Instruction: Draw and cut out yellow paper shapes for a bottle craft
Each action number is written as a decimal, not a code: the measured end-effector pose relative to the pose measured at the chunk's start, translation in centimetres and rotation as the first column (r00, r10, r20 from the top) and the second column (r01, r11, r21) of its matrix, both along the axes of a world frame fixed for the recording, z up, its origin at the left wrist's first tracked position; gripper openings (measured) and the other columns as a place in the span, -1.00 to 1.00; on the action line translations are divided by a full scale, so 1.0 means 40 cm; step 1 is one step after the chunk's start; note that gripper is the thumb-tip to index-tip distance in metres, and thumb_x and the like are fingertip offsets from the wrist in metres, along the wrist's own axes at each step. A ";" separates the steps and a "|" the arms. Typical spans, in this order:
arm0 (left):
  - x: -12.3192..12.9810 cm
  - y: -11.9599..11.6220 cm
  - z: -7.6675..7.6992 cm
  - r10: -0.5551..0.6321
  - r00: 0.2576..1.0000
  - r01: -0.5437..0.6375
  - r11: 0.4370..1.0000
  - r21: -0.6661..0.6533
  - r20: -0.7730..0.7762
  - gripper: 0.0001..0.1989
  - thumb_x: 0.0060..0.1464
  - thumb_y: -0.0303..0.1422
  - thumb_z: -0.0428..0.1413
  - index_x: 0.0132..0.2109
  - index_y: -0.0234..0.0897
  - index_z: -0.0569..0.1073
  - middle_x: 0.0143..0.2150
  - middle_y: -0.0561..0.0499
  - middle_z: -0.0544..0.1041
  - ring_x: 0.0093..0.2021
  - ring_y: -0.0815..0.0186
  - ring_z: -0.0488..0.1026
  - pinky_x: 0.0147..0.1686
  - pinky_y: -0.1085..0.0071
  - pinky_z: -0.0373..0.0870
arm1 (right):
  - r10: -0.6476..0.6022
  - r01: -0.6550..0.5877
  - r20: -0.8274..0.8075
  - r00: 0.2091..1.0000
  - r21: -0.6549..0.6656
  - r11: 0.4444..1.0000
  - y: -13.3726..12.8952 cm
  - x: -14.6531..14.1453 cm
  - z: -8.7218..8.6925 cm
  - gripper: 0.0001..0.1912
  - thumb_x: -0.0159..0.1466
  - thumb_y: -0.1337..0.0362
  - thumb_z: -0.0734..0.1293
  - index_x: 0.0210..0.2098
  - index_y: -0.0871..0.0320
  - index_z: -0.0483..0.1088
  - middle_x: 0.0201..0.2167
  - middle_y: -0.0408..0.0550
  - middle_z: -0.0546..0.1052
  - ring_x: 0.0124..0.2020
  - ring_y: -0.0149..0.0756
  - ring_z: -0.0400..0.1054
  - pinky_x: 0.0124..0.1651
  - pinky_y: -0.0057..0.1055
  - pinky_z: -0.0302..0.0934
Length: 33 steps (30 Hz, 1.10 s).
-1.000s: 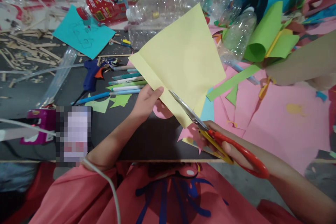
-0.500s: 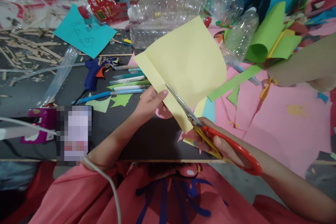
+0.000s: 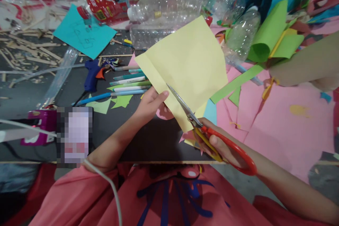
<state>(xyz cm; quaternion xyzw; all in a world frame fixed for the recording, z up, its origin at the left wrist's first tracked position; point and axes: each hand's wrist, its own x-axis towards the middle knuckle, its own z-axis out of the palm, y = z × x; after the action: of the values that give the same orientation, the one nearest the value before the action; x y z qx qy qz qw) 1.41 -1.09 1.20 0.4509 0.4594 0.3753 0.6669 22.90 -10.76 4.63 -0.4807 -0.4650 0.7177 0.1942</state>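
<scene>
A pale yellow sheet of paper (image 3: 190, 56) is held up over the table, with a crease or line running along its lower left side. My left hand (image 3: 153, 102) pinches that lower left edge, thumb on top and fingers mostly underneath. In my right hand (image 3: 214, 141) are scissors with red and yellow handles (image 3: 239, 152). Their blades lie across the paper along the line, the tip just right of my left thumb. The blades look nearly closed, and the lower one is hidden by the paper.
Markers (image 3: 132, 81) and a blue glue gun (image 3: 91, 76) lie left of the paper, a phone (image 3: 76, 134) nearer. Clear bottles (image 3: 164, 14) stand behind. Pink paper (image 3: 286, 127) covers the right side, where another person's arm (image 3: 307, 63) reaches in.
The scissors and my right hand have moved slightly left and up. The paper's right edge has shifted a little. My left hand keeps its hold.
</scene>
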 end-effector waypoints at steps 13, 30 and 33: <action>0.006 0.001 -0.007 0.019 0.999 -0.018 1.000 -0.020 0.039 -0.52 -0.11 0.05 0.29 -0.24 -0.18 0.34 -0.64 0.14 0.44 -0.68 0.34 0.38 -0.64 0.38 0.36 | -0.047 0.048 -0.013 0.999 0.024 0.999 -0.010 0.001 -0.041 -0.30 0.20 -0.35 0.23 0.01 0.12 0.23 -0.62 -0.34 0.20 -0.67 -0.49 0.02 -0.55 -0.45 0.09; 0.005 0.011 -0.034 0.214 0.977 -0.211 0.963 0.169 0.004 -0.57 -0.01 -0.02 0.23 -0.11 -0.23 0.45 -0.08 -0.10 0.61 0.08 0.08 0.50 0.11 0.16 0.41 | 0.056 -0.055 -0.058 0.997 0.034 0.998 -0.021 0.028 -0.011 -0.28 0.24 -0.37 0.09 0.02 0.10 0.26 -0.36 -0.13 0.29 -0.45 -0.40 0.14 -0.40 -0.43 0.17; 0.004 0.008 -0.038 0.209 0.978 -0.201 0.961 0.192 -0.024 -0.58 0.00 -0.01 0.23 -0.13 -0.22 0.45 -0.08 -0.11 0.61 0.10 0.06 0.50 0.08 0.16 0.44 | 0.064 -0.063 -0.078 0.995 0.017 0.998 -0.013 0.023 0.005 -0.28 0.22 -0.40 0.09 0.00 0.09 0.26 -0.30 -0.09 0.31 -0.40 -0.37 0.18 -0.34 -0.41 0.20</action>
<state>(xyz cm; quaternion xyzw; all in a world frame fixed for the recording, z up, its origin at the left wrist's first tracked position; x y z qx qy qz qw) 1.57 -0.78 -0.31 0.4703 0.4807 0.4740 0.5684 23.80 -11.27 4.82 -0.4357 -0.4773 0.7383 0.1931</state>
